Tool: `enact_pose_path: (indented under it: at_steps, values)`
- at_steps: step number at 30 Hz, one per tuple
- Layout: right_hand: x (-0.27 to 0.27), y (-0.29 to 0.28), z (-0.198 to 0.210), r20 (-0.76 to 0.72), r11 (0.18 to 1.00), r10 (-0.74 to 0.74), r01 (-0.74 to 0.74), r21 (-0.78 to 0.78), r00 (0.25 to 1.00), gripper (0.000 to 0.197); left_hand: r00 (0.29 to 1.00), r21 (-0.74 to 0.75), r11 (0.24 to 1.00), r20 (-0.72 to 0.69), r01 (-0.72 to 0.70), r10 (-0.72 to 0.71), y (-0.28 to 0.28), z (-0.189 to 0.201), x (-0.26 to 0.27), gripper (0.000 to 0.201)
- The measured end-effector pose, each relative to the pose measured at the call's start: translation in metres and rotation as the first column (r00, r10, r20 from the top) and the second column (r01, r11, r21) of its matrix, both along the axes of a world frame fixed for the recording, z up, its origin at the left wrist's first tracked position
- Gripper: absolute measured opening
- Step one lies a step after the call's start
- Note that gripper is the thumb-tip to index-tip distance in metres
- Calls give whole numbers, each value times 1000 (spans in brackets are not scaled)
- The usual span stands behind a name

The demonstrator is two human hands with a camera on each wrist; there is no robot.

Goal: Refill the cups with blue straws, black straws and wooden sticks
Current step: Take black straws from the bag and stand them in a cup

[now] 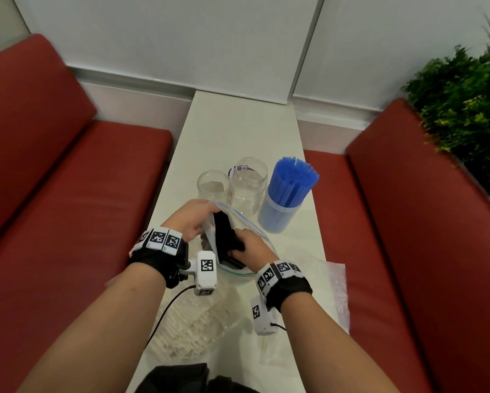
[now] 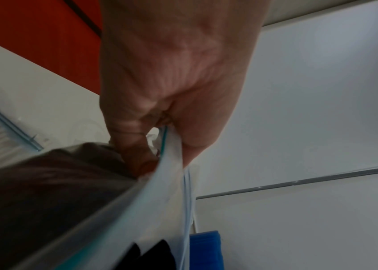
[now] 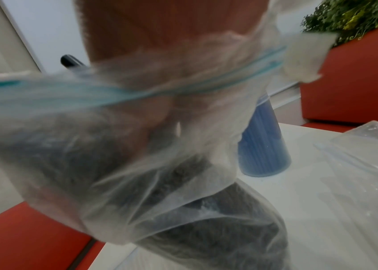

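A clear zip bag (image 1: 251,226) stands tilted at the middle of the white table (image 1: 238,131). My left hand (image 1: 194,219) pinches the bag's rim (image 2: 168,182) between thumb and fingers and holds the mouth apart. My right hand (image 1: 249,246) reaches inside the bag, fingers curled round the bundle of black straws (image 1: 224,235). Seen from the right wrist, the hand (image 3: 160,36) and the black straws (image 3: 206,228) show through the plastic. Behind the bag stand a low empty glass jar (image 1: 213,185), a taller empty jar (image 1: 248,185) and a cup packed with blue straws (image 1: 289,191).
A bag of wooden sticks (image 1: 192,327) lies near the front edge under my left wrist. A flat empty plastic bag (image 1: 333,293) lies at the right front. Red bench seats (image 1: 68,194) flank the narrow table, and a green plant (image 1: 465,103) sits at the far right.
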State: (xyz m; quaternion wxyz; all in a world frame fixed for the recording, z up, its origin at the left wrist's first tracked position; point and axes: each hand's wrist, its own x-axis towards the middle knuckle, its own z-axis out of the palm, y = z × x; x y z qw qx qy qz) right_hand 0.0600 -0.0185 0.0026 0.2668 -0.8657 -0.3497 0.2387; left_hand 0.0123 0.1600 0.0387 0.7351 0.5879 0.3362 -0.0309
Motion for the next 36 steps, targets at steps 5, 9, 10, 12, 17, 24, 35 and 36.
enact_pose_path:
  at_steps: [5, 9, 10, 12, 17, 24, 35, 36]
  values:
    - [8, 0, 0, -30, 999, 36, -35, 22, 999, 37, 997, -64, 996, 35, -63, 66, 0, 5, 1, 11]
    - [9, 4, 0, -76, 999, 38, -38, -1, 996, 33, 994, -48, 994, 33, -100, 102, -7, 6, 6, 14]
    - [9, 3, -1, -71, 999, 40, -40, -3, 997, 27, 995, -38, 995, 29, -93, 94, -9, 6, 7, 15]
    - [10, 1, -1, -56, 999, 43, -43, 0, 998, 19, 998, 11, 998, 18, -67, 67, -10, 6, 8, 18]
    - [16, -7, 8, -89, 974, -69, 86, 210, 994, 14, 991, 264, 958, -48, -110, 127, 3, -5, 5, 16]
    - [23, -7, 3, -204, 953, -153, 199, 228, 967, 23, 947, -419, 860, -2, -291, 320, 9, -31, -7, 15]
    - [2, 5, -33, 13, 948, -301, 298, 110, 953, 20, 962, -292, 951, -271, -104, 22, -6, -72, -48, 40]
    - [0, 6, -32, 14, 952, -289, 286, 111, 957, 19, 974, -417, 893, -206, -171, 90, -8, -72, -48, 36]
